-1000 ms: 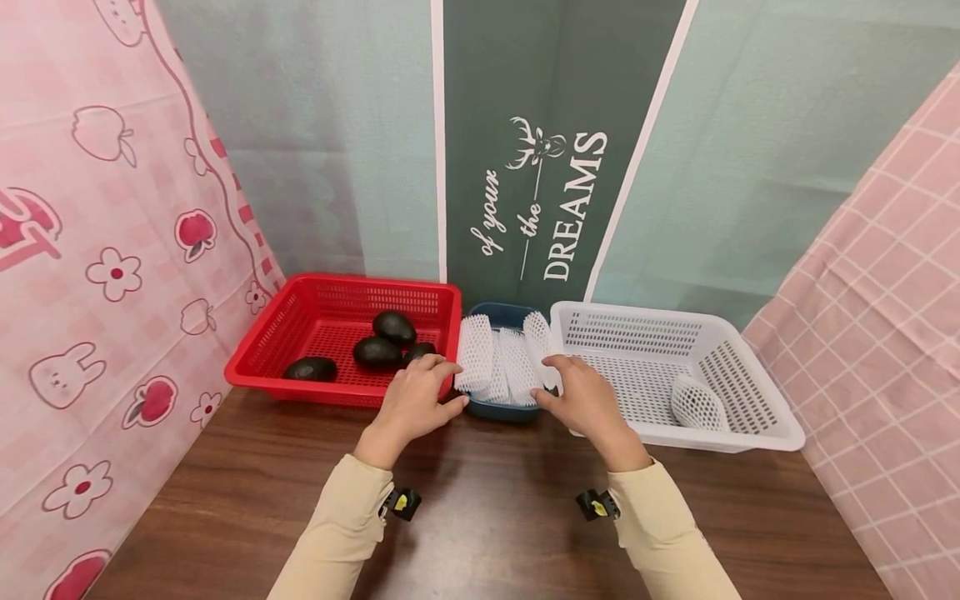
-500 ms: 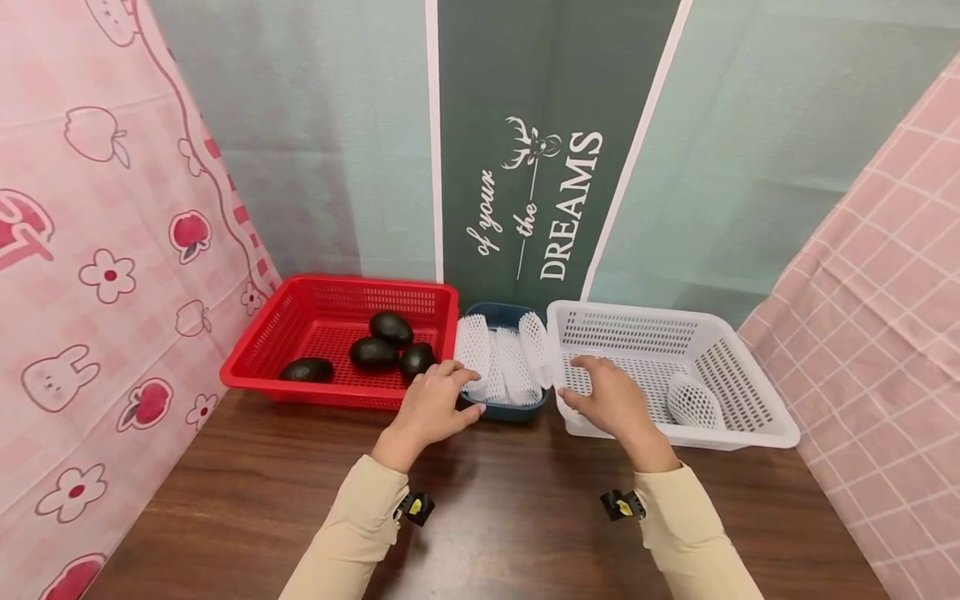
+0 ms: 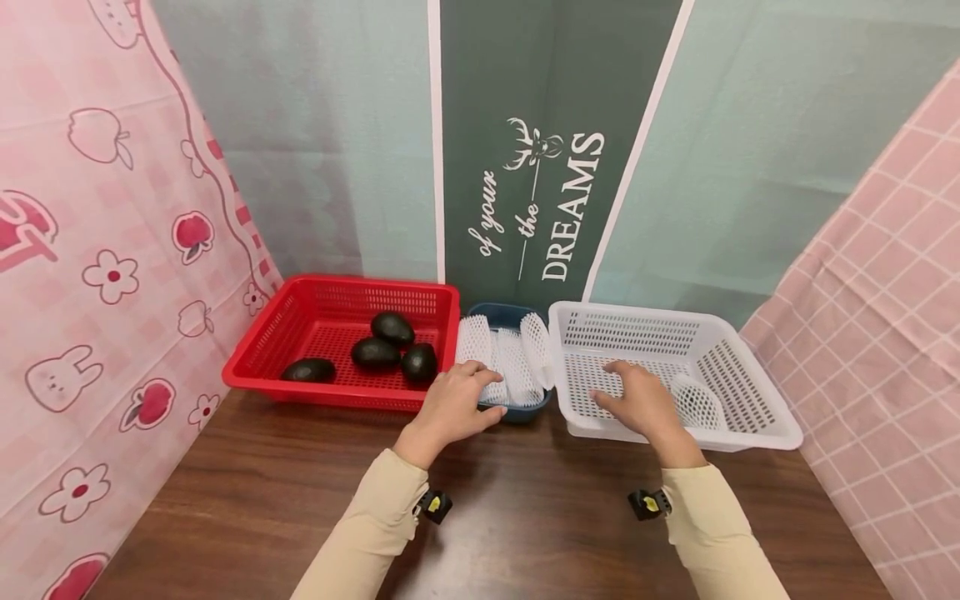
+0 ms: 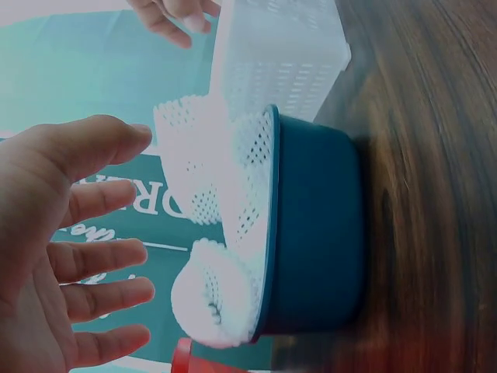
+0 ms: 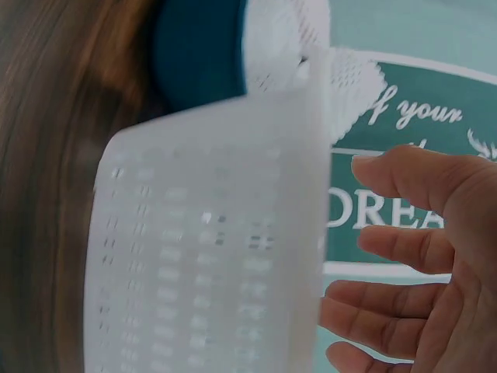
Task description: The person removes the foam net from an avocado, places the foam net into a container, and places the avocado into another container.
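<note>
My left hand (image 3: 453,408) hovers over the near left side of a small blue bin (image 4: 318,225), fingers spread and holding nothing. White foam net sleeves (image 3: 517,358) fill that bin and stick up past its rim. Above the white basket (image 3: 577,425) floats my right hand (image 3: 643,403), its fingers loosely bent and nothing in them. A net-wrapped item (image 3: 696,403) lies in that basket, partly behind the right hand; its contents are covered by the mesh. Several dark avocados (image 3: 377,352) rest in the red basket (image 3: 247,367) on the left.
The three containers stand side by side at the back of a brown wooden table (image 3: 525,517). A green printed curtain (image 3: 517,83) hangs right behind them. Pink cloths (image 3: 97,333) close off the left and right sides.
My right hand has moved right, from the blue bin's right edge to over the white basket. The left hand has shifted right, from the red basket's edge toward the blue bin.
</note>
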Tool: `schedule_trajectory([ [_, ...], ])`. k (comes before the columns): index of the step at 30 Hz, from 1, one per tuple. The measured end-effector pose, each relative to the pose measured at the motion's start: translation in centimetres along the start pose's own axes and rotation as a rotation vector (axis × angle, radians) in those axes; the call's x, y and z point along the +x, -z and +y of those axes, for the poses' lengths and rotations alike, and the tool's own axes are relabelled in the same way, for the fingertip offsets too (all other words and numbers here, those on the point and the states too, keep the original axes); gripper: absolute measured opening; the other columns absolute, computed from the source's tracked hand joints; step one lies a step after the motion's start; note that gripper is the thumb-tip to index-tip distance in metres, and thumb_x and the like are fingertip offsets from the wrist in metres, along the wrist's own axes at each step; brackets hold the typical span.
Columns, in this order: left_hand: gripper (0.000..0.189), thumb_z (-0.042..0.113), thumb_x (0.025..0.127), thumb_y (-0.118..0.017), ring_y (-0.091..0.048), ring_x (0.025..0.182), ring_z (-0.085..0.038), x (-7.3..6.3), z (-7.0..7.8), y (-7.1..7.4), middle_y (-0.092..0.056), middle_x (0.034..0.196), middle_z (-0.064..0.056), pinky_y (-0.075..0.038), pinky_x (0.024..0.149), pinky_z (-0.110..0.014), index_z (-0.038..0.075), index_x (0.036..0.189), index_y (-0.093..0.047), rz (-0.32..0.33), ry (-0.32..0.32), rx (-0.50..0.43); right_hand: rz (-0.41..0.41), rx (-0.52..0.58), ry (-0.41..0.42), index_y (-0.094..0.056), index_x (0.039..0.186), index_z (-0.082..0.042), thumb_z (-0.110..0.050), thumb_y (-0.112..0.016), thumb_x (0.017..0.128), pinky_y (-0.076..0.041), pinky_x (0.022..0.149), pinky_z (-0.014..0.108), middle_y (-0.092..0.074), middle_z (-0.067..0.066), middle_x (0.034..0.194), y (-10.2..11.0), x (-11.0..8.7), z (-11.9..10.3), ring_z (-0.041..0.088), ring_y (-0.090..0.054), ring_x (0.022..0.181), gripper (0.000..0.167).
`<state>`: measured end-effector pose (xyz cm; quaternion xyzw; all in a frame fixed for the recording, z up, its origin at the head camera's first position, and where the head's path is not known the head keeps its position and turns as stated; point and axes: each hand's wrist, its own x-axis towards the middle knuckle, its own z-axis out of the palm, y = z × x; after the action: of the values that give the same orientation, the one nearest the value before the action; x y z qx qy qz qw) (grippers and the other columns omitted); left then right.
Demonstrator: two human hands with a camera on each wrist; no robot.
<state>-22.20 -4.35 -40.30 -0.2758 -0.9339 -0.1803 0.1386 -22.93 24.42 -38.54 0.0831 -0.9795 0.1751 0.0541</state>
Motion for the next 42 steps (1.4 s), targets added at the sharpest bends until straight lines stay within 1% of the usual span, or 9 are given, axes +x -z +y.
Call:
schedule_trajectory([
  [4, 0.04, 0.038, 0.078, -0.069, -0.056, 0.095, -0.021, 0.2, 0.4, -0.5, -0.06, 0.104, -0.004, -0.048, 0.075, -0.04, 0.016, 0.112, -0.067, 0.0, -0.021, -0.006, -0.011, -0.007, -0.008, -0.055, 0.118, 0.007, -0.025, -0.068, 0.081, -0.043, 0.076, 0.056, -0.057, 0.03, 0.109, -0.1, -0.1, 1.6, 0.046, -0.054, 0.098, 0.051],
  [9, 0.039, 0.038, 0.078, -0.069, -0.057, 0.092, -0.02, 0.2, 0.9, -1.1, -0.061, 0.103, -0.003, -0.048, 0.076, -0.038, 0.016, 0.111, -0.067, -0.006, -0.031, -0.013, -0.017, -0.02, -0.029, -0.054, 0.117, 0.009, -0.025, -0.068, 0.08, -0.043, 0.074, 0.056, -0.057, 0.031, 0.108, 0.1, -0.1, 3.7, 0.048, -0.054, 0.095, 0.052],
  [14, 0.04, 0.039, 0.079, -0.068, -0.057, 0.092, -0.019, 0.3, 1.4, -1.5, -0.06, 0.104, -0.002, -0.048, 0.074, -0.037, 0.017, 0.113, -0.066, -0.034, -0.028, -0.015, -0.036, -0.039, -0.056, -0.053, 0.118, 0.01, -0.026, -0.068, 0.081, -0.042, 0.074, 0.057, -0.055, 0.033, 0.11, 0.3, 0.0, 5.5, 0.05, -0.052, 0.097, 0.054],
  [18, 0.04, 0.039, 0.08, -0.068, -0.056, 0.092, -0.018, 0.6, 1.9, -1.7, -0.06, 0.103, -0.001, -0.048, 0.073, -0.037, 0.018, 0.113, -0.066, -0.044, -0.037, -0.018, -0.057, -0.047, -0.074, -0.052, 0.119, 0.009, -0.029, -0.067, 0.081, -0.043, 0.072, 0.056, -0.055, 0.033, 0.11, 0.5, 0.2, 6.6, 0.05, -0.053, 0.096, 0.056],
  [25, 0.039, 0.039, 0.081, -0.067, -0.056, 0.094, -0.018, 0.9, 2.8, -2.0, -0.06, 0.105, -0.001, -0.048, 0.076, -0.035, 0.017, 0.113, -0.067, -0.048, -0.064, -0.033, -0.058, -0.032, -0.081, -0.049, 0.118, 0.014, -0.027, -0.066, 0.082, -0.041, 0.076, 0.057, -0.054, 0.036, 0.107, 1.0, 0.2, 8.8, 0.049, -0.052, 0.095, 0.058],
  [30, 0.039, 0.038, 0.081, -0.068, -0.056, 0.093, -0.017, 1.0, 3.3, -2.3, -0.06, 0.104, -0.001, -0.047, 0.076, -0.034, 0.015, 0.112, -0.067, -0.046, -0.083, -0.063, -0.065, -0.015, -0.092, -0.047, 0.118, 0.017, -0.025, -0.066, 0.082, -0.043, 0.073, 0.055, -0.054, 0.038, 0.105, 1.6, 0.2, 10.0, 0.048, -0.054, 0.091, 0.059],
  [33, 0.039, 0.039, 0.081, -0.068, -0.057, 0.092, -0.018, 1.1, 3.5, -2.5, -0.061, 0.103, -0.002, -0.048, 0.075, -0.034, 0.015, 0.112, -0.067, -0.038, -0.088, -0.058, -0.084, -0.019, -0.108, -0.046, 0.119, 0.018, -0.026, -0.066, 0.082, -0.043, 0.073, 0.055, -0.053, 0.039, 0.108, 1.9, 0.2, 10.6, 0.048, -0.053, 0.092, 0.062],
  [37, 0.041, 0.04, 0.081, -0.068, -0.057, 0.093, -0.018, 1.2, 3.8, -2.8, -0.061, 0.105, -0.001, -0.048, 0.076, -0.033, 0.016, 0.113, -0.066, -0.024, -0.093, -0.05, -0.107, -0.033, -0.112, -0.044, 0.119, 0.02, -0.026, -0.067, 0.082, -0.041, 0.077, 0.057, -0.049, 0.041, 0.111, 2.0, 0.2, 11.5, 0.053, -0.048, 0.098, 0.063],
  [42, 0.041, 0.039, 0.08, -0.068, -0.057, 0.096, -0.015, 1.5, 4.4, -3.1, -0.061, 0.106, 0.0, -0.048, 0.077, -0.03, 0.016, 0.115, -0.065, -0.021, -0.095, -0.067, -0.136, -0.033, -0.131, -0.041, 0.122, 0.02, -0.026, -0.066, 0.082, -0.039, 0.08, 0.06, -0.046, 0.043, 0.112, 2.0, 0.4, 12.3, 0.055, -0.044, 0.102, 0.065],
])
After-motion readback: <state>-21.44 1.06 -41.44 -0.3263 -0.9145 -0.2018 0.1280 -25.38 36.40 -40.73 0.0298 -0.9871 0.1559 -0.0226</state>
